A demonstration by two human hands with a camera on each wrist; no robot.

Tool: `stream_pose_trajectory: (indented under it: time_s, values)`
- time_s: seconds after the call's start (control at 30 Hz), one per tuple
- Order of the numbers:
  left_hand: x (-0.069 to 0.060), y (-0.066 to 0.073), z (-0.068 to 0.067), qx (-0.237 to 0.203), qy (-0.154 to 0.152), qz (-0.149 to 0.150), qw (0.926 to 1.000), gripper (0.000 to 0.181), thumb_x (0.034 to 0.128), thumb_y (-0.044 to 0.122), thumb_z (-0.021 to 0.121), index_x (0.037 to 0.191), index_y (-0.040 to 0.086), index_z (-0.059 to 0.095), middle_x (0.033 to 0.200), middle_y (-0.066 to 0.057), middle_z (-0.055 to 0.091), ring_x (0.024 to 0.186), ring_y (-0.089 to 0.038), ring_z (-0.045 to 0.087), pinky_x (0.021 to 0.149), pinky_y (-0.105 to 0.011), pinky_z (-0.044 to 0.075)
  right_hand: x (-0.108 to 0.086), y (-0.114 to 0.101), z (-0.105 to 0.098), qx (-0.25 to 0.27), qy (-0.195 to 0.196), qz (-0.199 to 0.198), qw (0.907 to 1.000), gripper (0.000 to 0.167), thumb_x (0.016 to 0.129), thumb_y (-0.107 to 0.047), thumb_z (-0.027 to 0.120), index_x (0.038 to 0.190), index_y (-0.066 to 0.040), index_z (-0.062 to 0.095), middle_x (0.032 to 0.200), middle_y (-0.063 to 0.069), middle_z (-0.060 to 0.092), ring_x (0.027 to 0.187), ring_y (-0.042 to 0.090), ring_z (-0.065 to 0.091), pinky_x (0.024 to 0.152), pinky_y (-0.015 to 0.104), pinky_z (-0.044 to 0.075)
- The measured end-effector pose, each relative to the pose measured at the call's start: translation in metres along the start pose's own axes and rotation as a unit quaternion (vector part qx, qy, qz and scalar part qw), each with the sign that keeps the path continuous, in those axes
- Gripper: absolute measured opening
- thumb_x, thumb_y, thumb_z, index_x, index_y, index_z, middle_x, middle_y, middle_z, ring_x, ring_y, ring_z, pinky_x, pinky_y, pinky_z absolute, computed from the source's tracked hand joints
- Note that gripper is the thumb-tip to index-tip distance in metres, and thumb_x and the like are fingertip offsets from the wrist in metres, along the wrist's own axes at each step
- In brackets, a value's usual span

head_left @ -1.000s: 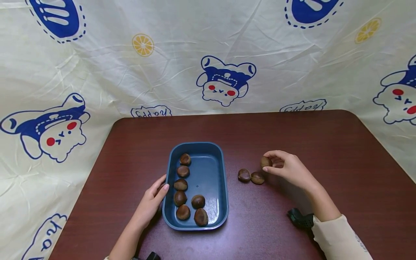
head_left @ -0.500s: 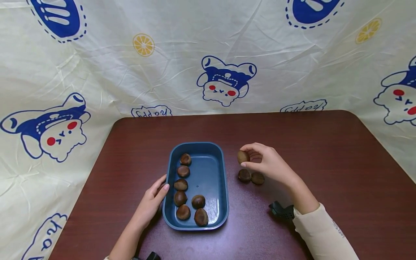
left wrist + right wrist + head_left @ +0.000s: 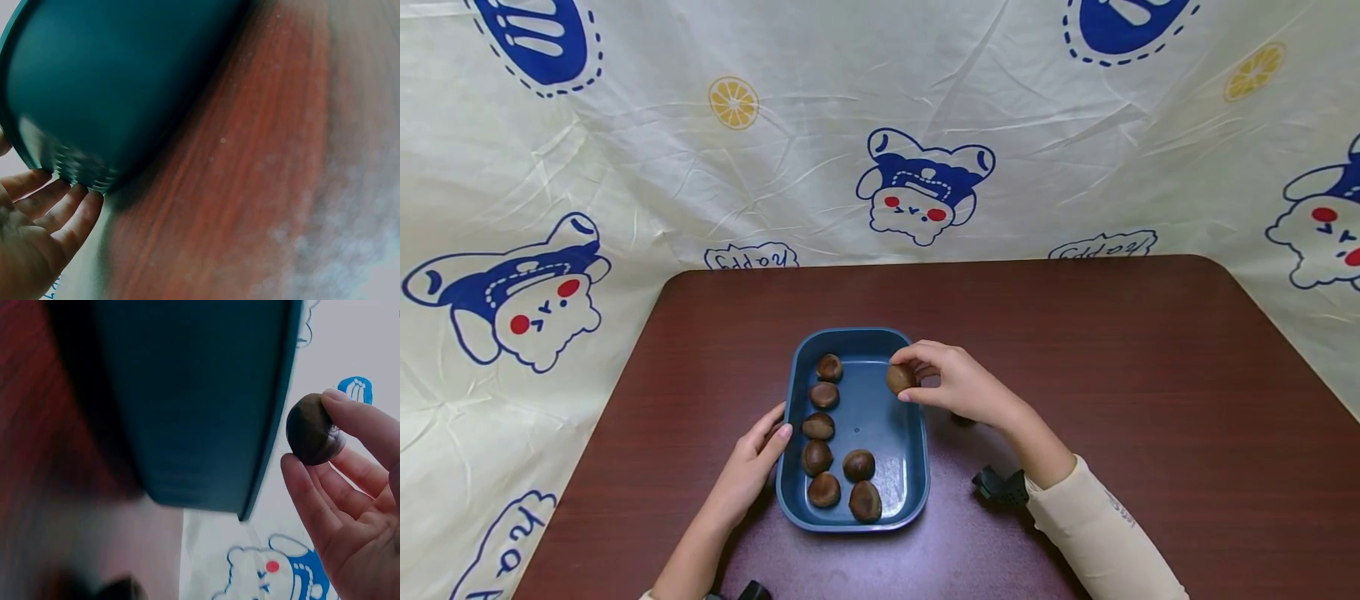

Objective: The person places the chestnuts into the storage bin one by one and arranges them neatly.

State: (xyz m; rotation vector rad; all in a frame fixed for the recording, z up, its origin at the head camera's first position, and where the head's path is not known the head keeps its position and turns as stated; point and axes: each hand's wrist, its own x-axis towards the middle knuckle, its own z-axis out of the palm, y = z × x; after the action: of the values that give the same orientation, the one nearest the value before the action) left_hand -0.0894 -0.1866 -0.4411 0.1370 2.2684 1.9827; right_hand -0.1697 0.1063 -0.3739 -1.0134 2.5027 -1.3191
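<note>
A blue rectangular tray (image 3: 880,527) stands on the table with several brown chestnuts inside, including one chestnut (image 3: 817,457) in the row along its left wall. My left hand (image 3: 747,467) holds the tray's left side, thumb at the rim and fingertips against the outer wall; the left wrist view shows these fingers (image 3: 78,222) on the wall. Over the tray's upper right part, my right hand (image 3: 962,383) pinches a chestnut (image 3: 901,379) between thumb and fingers. The right wrist view shows that same chestnut (image 3: 312,430) beside the rim, above the tray.
Just right of the tray, part of a loose chestnut (image 3: 962,420) shows beneath the right hand, which covers what lies around it. The dark red-brown table (image 3: 1150,350) extends to both sides. A white printed cloth (image 3: 805,175) hangs behind its far edge.
My right hand has moved left with the pinched chestnut, from beside the two loose chestnuts to over the tray. The left hand, tray and chestnuts inside have stayed in place.
</note>
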Motion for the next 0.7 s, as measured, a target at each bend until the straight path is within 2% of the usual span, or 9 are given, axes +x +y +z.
stream_pose_trajectory:
  time_s: [0.17,0.33,0.43,0.7]
  values:
    - [0.000,0.001,0.000,0.000,-0.001,-0.003,1.0000,0.044,0.0948,0.022,0.047,0.135,0.005,0.039,0.125,-0.019,0.049,0.108,-0.029,0.050,0.086,-0.031,0.042,0.009,-0.002,0.015,-0.020,-0.050,-0.016,0.9984,0.039,0.079,-0.015,0.070,0.114,-0.005,0.057,0.107,0.002,0.056,0.092,0.014,0.054,0.077,0.032,0.048]
    - [0.000,0.000,0.000,0.000,-0.001,-0.004,1.0000,0.044,0.0948,0.022,0.047,0.135,0.005,0.039,0.124,-0.019,0.050,0.107,-0.029,0.050,0.086,-0.031,0.042,0.017,-0.004,0.029,-0.028,-0.106,-0.014,0.9938,0.038,0.081,-0.015,0.068,0.115,-0.003,0.056,0.109,0.001,0.055,0.094,0.013,0.052,0.077,0.029,0.047]
    - [0.000,0.000,0.000,-0.001,-0.002,-0.002,1.0000,0.044,0.0948,0.022,0.047,0.135,0.005,0.039,0.124,-0.019,0.050,0.107,-0.029,0.050,0.085,-0.031,0.042,0.022,-0.006,0.036,-0.050,-0.133,-0.014,0.9898,0.038,0.082,-0.016,0.067,0.115,-0.003,0.056,0.109,0.001,0.054,0.093,0.012,0.052,0.078,0.026,0.046]
    - [0.000,0.001,0.000,-0.002,-0.001,0.000,1.0000,0.044,0.0949,0.021,0.047,0.135,0.004,0.038,0.125,-0.019,0.049,0.108,-0.029,0.049,0.085,-0.030,0.042,0.031,-0.012,0.050,-0.109,-0.167,-0.028,0.9794,0.035,0.080,-0.017,0.069,0.111,-0.005,0.058,0.103,0.001,0.057,0.087,0.011,0.051,0.075,0.025,0.044]
